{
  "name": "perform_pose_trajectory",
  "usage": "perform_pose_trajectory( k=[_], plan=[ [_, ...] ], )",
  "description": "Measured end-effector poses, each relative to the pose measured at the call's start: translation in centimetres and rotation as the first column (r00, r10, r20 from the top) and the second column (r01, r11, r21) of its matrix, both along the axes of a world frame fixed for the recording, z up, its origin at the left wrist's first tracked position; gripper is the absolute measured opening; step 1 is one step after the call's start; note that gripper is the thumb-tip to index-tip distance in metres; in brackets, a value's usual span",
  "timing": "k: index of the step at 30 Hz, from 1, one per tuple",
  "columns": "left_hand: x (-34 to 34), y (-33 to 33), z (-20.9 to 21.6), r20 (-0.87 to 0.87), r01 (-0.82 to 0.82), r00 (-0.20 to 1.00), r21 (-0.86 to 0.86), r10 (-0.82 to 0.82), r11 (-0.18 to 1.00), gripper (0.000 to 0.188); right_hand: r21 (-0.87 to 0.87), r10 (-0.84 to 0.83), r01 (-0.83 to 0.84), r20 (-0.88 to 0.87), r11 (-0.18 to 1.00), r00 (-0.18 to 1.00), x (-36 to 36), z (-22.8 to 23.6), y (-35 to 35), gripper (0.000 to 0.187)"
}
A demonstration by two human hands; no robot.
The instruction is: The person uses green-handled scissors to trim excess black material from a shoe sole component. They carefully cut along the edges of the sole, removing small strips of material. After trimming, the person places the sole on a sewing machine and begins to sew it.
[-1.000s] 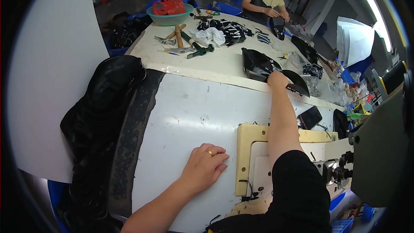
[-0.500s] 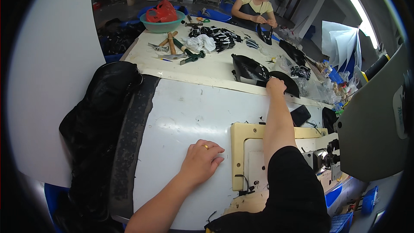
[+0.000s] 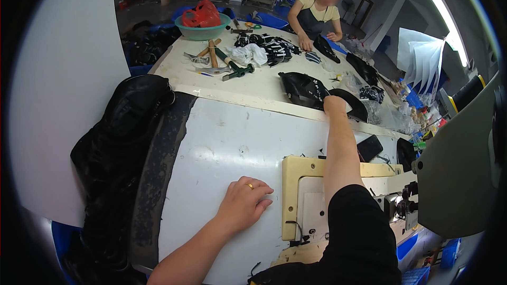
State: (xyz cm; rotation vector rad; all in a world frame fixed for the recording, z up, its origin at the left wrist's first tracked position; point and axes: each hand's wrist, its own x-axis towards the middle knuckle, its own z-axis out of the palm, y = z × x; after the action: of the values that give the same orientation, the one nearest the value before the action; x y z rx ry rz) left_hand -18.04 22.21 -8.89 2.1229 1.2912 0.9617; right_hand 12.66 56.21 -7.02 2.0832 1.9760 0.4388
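Note:
My right hand (image 3: 336,106) stretches forward to the near edge of the cream table. Its fingers are curled at the side of a black leather-like piece (image 3: 302,87) with small white spots; the fingertips are mostly hidden. Another black piece (image 3: 355,106), with a rounded edge, lies right beside the wrist. On the white tabletop (image 3: 222,142) rests my left hand (image 3: 244,203), a gold ring on one finger. It holds nothing, its fingers loosely bent and the thumb apart from them.
A sewing machine head (image 3: 454,163) looms at right, beside a cream frame (image 3: 289,200). Near my right forearm lies a dark phone (image 3: 369,148). Hammers (image 3: 213,55), a green basin (image 3: 203,30) and black-and-white strips (image 3: 277,50) are farther off. A co-worker (image 3: 317,16) sits across the table.
The spotted black piece has shifted slightly left and lies flatter, my right hand moving with it. Across the table, the co-worker has lowered a black piece and parted both hands. My left hand stays put.

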Motion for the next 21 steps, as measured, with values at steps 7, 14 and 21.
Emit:
perform_pose_trajectory(
  k=[7,14,21],
  plan=[
    [0.5,1.1,-0.2,0.158,-0.072,0.983,-0.112,0.089,0.991,0.018,0.328,-0.01,0.169,-0.435,0.93,0.9,-3.2,2.4,-2.9,0.027],
    [-1.8,4.0,-0.9,0.784,-0.173,0.483,-0.351,0.39,0.92,0.074,0.74,0.488,0.05,-0.491,0.671,0.722,-13.0,6.2,-11.1,0.022],
    [-10.3,0.9,4.4,0.991,-0.324,-0.132,-0.069,0.027,0.943,0.065,0.552,0.826,-0.625,-0.263,0.552,0.498,-18.2,0.1,-28.6,0.034]
  ],
)
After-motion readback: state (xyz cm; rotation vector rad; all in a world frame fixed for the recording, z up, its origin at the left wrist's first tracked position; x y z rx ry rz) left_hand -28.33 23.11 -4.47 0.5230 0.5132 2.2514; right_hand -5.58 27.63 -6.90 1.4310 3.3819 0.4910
